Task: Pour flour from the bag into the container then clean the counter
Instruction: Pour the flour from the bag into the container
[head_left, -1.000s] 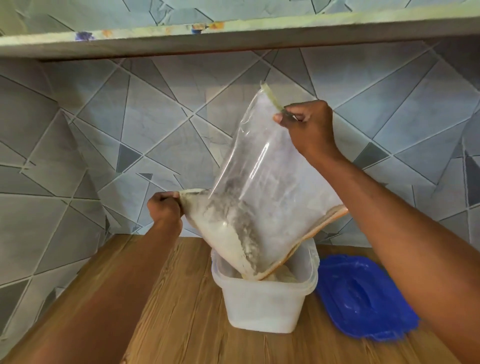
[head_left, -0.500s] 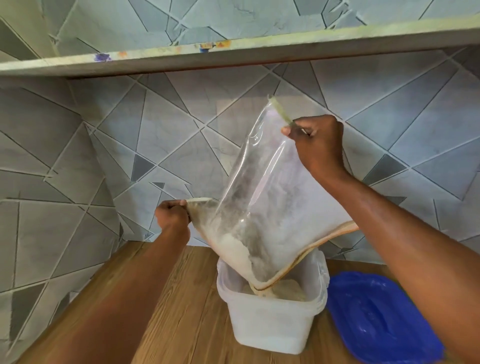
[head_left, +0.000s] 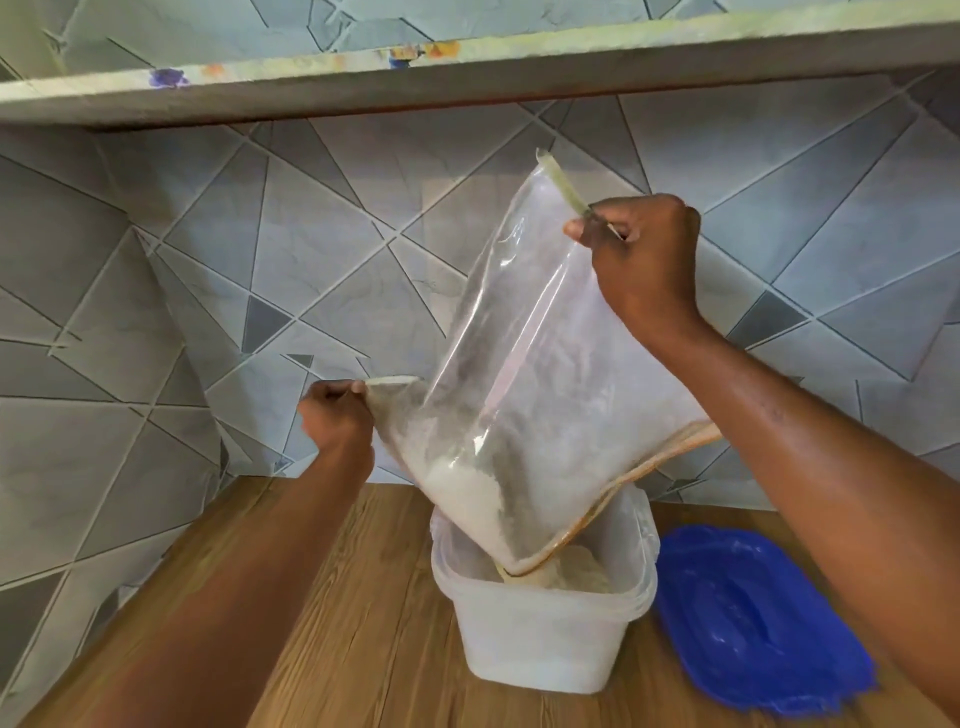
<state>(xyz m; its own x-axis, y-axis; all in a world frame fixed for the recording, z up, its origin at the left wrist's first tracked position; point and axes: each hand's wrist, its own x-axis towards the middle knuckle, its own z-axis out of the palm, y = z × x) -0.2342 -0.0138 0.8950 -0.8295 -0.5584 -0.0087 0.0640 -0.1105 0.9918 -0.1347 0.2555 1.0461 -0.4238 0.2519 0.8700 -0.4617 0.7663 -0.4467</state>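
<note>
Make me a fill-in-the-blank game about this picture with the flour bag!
1. The lid lying beside the container is coloured ____.
2. The left hand and right hand both pinch corners of the clear plastic ____.
3. Flour slides down toward the bag's mouth, which dips into the white ____.
4. The container stands on a counter that looks like ____.

Missing words: blue; bag; container; wood

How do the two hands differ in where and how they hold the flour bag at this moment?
The right hand pinches the flour bag at its raised corner, high against the wall; the left hand grips a lower corner, just above the counter. The right hand is sharp in the frame; the left hand is blurred. Both hold a sealed edge of the bag over the container.
</note>
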